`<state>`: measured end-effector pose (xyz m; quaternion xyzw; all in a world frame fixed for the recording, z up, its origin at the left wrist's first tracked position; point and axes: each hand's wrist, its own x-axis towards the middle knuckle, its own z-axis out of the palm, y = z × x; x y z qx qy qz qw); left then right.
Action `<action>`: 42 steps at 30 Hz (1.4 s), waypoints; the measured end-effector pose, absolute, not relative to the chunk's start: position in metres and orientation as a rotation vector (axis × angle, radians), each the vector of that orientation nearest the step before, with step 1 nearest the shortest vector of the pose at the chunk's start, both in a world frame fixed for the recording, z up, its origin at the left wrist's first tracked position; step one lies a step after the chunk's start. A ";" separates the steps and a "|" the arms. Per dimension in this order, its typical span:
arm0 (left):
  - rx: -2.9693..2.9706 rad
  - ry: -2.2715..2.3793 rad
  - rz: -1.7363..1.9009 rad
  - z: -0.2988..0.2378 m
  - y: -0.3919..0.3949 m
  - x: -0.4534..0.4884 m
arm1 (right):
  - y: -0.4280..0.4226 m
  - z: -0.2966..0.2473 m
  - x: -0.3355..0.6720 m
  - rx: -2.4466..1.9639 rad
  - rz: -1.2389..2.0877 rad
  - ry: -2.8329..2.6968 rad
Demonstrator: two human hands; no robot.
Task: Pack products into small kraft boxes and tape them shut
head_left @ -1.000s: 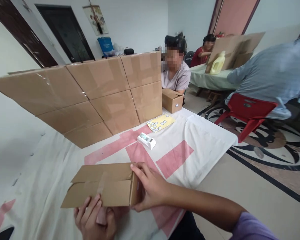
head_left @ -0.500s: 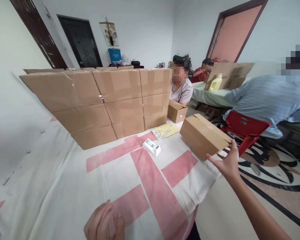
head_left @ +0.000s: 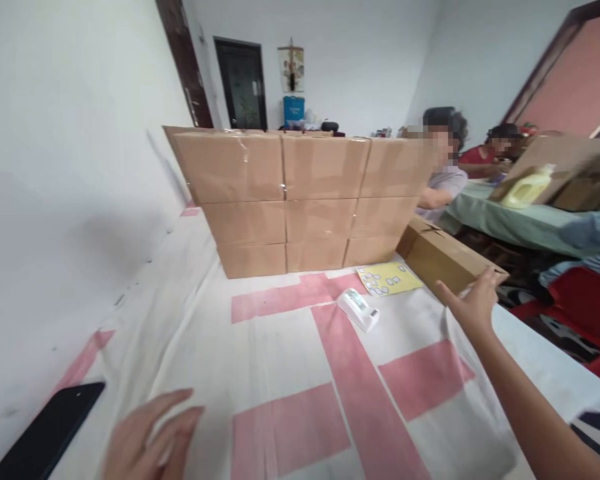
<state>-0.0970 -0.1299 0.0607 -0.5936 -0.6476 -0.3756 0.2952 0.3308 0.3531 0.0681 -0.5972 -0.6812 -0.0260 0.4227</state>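
Observation:
My right hand (head_left: 473, 303) reaches far out over the table and its fingertips press the near end of a brown cardboard box (head_left: 443, 257) that lies at the table's right edge; the fingers are stretched, not wrapped. My left hand (head_left: 147, 437) hovers low at the bottom of the view, fingers spread, holding nothing. A black phone (head_left: 45, 433) lies just left of it. Between the hands sit a small white device (head_left: 359, 309) and a yellow sheet of small stickers (head_left: 389, 278).
A wall of stacked cardboard boxes (head_left: 300, 200) stands across the table's far side. The table wears a white cloth with pink bars (head_left: 340, 373). A seated person (head_left: 443, 180) is behind the boxes; others sit at a green table (head_left: 510, 223) with a yellow jug (head_left: 527, 188). A red chair (head_left: 577, 303) stands right.
My right hand has carried the box from in front of me out to the far right and set it down by the yellow sheet. My left hand let go and opened. The view swung left.

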 end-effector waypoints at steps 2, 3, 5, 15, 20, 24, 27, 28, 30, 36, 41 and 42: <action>-1.427 -1.891 -1.086 0.076 -0.138 -0.143 | 0.327 0.078 0.279 -1.322 -0.144 -1.789; -1.325 -1.965 -1.142 0.082 -0.134 -0.164 | 0.311 0.084 0.247 -1.226 -0.161 -1.841; -1.091 -2.163 -1.271 0.089 -0.110 -0.199 | 0.278 0.100 0.176 -1.049 -0.179 -1.939; -1.277 -2.737 -1.022 0.014 0.044 -0.233 | 0.137 0.132 -0.175 -0.141 0.024 -2.696; -1.375 -2.747 -1.065 0.005 0.037 -0.240 | 0.144 0.133 -0.317 -0.649 -0.133 -2.872; -1.354 -2.777 -1.121 0.006 0.040 -0.244 | 0.181 0.137 -0.396 -1.053 -0.206 -2.768; -1.348 -2.793 -1.189 0.006 0.045 -0.244 | 0.213 0.140 -0.427 -1.200 -0.276 -2.590; -1.343 -2.797 -1.221 0.006 0.046 -0.245 | 0.223 0.142 -0.432 -1.225 -0.250 -2.518; -1.329 -2.800 -1.305 0.006 0.047 -0.246 | 0.241 0.148 -0.438 -1.300 -0.112 -2.375; -1.161 -2.684 -1.704 0.008 0.033 -0.258 | 0.257 0.172 -0.436 -1.484 0.029 -2.328; -0.631 -2.576 -1.958 0.013 0.034 -0.306 | 0.236 0.176 -0.426 -1.371 0.077 -2.477; -0.549 -2.564 -1.996 0.016 0.043 -0.321 | 0.232 0.176 -0.424 -1.341 0.090 -2.499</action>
